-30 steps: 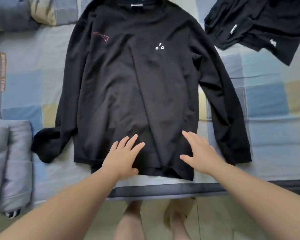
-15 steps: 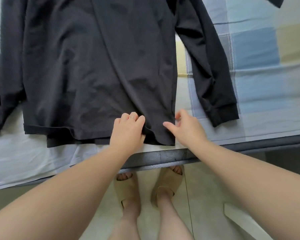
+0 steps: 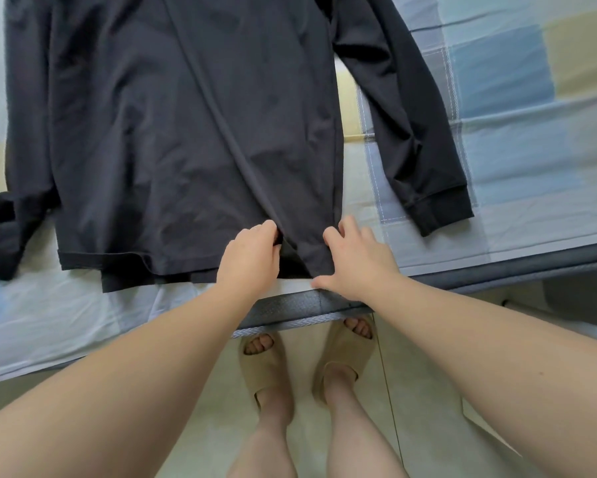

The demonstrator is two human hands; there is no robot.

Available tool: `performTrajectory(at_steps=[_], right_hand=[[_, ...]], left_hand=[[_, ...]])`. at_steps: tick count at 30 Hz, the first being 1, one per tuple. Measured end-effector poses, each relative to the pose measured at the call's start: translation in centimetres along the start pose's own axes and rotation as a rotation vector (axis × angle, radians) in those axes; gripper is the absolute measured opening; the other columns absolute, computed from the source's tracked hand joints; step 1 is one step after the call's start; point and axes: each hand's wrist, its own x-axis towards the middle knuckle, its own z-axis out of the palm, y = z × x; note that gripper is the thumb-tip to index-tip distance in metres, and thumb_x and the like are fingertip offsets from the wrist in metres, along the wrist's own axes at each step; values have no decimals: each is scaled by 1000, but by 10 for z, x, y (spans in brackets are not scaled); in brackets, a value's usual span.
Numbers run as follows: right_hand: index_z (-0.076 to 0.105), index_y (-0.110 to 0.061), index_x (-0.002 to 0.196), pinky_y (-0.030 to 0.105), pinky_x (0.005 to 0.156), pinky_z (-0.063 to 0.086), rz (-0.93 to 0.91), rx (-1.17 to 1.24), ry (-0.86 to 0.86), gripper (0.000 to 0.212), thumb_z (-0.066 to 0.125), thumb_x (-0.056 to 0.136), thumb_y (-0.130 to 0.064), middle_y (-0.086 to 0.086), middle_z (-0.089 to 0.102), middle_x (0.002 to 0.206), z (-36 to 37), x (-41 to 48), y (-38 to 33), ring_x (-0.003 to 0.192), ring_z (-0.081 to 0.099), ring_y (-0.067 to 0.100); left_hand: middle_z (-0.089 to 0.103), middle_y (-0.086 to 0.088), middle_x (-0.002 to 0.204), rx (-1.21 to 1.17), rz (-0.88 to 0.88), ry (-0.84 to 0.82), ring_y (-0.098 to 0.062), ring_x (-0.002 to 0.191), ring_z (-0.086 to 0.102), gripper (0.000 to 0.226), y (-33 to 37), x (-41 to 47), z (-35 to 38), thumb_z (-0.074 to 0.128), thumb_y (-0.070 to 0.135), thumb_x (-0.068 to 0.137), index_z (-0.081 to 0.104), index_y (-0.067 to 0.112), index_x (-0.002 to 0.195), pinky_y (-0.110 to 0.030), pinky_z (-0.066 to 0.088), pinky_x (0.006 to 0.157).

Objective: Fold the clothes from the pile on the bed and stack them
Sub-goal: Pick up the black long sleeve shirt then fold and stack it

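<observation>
Seen from above, looking down past the person's own body. At the bottom centre, two feet in tan slippers (image 3: pixel 266 370) stand on a pale tiled floor (image 3: pixel 424 408). Two bare forearms reach up from the lower corners and meet at the middle of the frame, just past the dark grey bed edge (image 3: pixel 290 307).

The left hand (image 3: pixel 248 258) has its fingers curled into the bottom hem of a black long-sleeved shirt (image 3: pixel 186 132), bunching a fold of cloth in its grip. Just beside it, the right hand (image 3: pixel 355 262) lies on the hem's corner, fingers bent over the top of the fabric and thumb along the hem's lower edge. It appears to pinch the cloth, though the underside is hidden.

The shirt lies flat on a patchwork bedsheet (image 3: pixel 517 108) of pale blue, white and beige squares, its body filling the upper left and centre. One sleeve runs down the right side, its cuff (image 3: pixel 441 210) well apart from the hands. The other sleeve (image 3: pixel 0 236) is crumpled at the left edge. The collar is out of frame.

Progress, as a judgement: this garment is spread out but shows no fold yet, with both sleeves lying outward. Neither a finished stack nor the waiting pile is visible, so folding this shirt and stacking it both remain to be done.
</observation>
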Motion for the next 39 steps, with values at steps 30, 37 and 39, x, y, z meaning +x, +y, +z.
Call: performTrajectory(at_steps=[30,37,39], right_hand=[[62,-18,96,38,73,31,-82,-28,354,12,68,89,-25,6,56,98,-5,1,73,90,53,33],[60,-17,89,38,71,36,13,-201,255,18,73,80,-27,4,53,92,-15,-17,82,86,50,31],[63,-15,92,39,72,37,55,-297,271,25,74,74,-29,5,52,100,-24,-19,64,88,49,30]], left_hand=[[51,4,103,359,222,-193,-22,90,41,19,18,-3,4,46,12,92,39,28,98,-34,30,74],[48,1,119,374,138,-150,-25,101,44,33,-21,-22,-21,54,15,90,48,27,121,-34,34,79],[46,1,120,394,98,-119,-25,101,44,36,-45,-27,-30,57,15,87,48,26,120,-34,33,80]])
